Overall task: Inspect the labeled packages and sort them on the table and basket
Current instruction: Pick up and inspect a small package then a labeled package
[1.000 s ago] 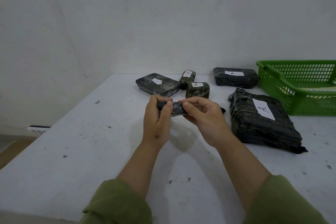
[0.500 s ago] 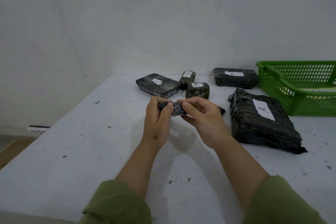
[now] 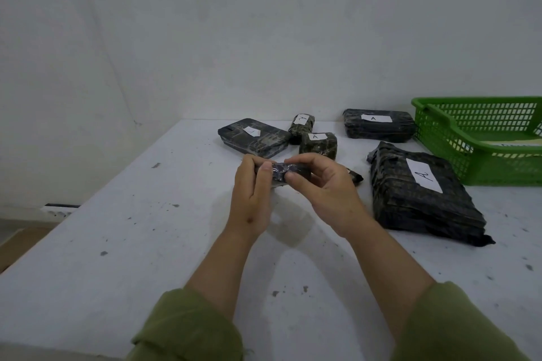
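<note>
A small black-wrapped package (image 3: 281,172) is held above the white table (image 3: 117,228) between both hands. My left hand (image 3: 252,193) grips its left end and my right hand (image 3: 325,187) pinches its right part; no label shows on it. Several dark wrapped packages with white labels lie behind: a flat one (image 3: 252,139), a small roll (image 3: 302,126), a small block marked A (image 3: 318,143), a flat one marked A (image 3: 378,125) and a large one marked A (image 3: 422,187). A green basket (image 3: 457,138) stands at the right.
A small dark package end (image 3: 355,176) peeks out behind my right hand. White walls close the back and left. The table's left edge drops to the floor, where a brown board (image 3: 17,246) lies. Pale paper lies inside the basket.
The hands have lifted slightly and turned the small package a little; my right fingers have shifted along its top. Nothing else moved.
</note>
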Demonstrator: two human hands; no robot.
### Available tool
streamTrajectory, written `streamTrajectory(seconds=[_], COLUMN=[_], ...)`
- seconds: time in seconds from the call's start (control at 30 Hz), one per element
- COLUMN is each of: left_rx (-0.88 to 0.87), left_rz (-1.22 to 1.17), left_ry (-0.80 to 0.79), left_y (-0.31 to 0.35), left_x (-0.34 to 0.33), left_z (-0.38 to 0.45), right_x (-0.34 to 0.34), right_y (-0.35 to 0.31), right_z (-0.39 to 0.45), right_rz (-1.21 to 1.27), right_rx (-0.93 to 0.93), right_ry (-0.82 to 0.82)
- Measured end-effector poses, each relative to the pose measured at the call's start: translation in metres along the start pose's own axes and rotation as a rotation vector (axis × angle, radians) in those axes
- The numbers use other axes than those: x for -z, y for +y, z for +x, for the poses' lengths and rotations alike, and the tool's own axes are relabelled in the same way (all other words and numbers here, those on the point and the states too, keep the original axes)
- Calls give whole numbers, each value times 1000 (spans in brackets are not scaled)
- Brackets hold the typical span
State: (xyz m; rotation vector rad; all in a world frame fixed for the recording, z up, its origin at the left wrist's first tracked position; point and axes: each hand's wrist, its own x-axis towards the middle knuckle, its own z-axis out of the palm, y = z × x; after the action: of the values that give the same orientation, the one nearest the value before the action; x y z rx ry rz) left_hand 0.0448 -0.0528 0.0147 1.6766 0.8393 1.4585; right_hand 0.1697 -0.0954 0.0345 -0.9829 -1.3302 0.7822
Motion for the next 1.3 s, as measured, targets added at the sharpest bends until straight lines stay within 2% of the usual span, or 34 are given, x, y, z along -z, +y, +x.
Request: streamTrajectory(seconds=[0.1,0.17,0.27,0.4,0.53,0.67,0.9,1.17,1.3], left_rx=[3,-6,96,259,354,347,269,181,166], left_rz=[-17,-8,-63,-27,-140,-130,-145,-100,-64], left_ry=[-11,39,126,230,212,212,-13,-29,-21], left_y=[-1,-1,1,-3,-4,-4,-6,-4,-5], left_x=[0,2,9,15,18,20,33,34,37], left_z=[-2,-1,1,2,4,3,2,1,2], right_x=[0,2,10,12,12,17,25,24,25], right_y=[-1,-2,-6,-4,0,4,4,11,18], right_z=[1,3,4,4,5,4,3,5,5], right_rz=[-34,47,245,299,341,289,408,373,202], right_rx=[24,-28,-155,-225,-270,-252,-235,-265,-267], right_ry=[30,124,242,274,286,239,194,218,220])
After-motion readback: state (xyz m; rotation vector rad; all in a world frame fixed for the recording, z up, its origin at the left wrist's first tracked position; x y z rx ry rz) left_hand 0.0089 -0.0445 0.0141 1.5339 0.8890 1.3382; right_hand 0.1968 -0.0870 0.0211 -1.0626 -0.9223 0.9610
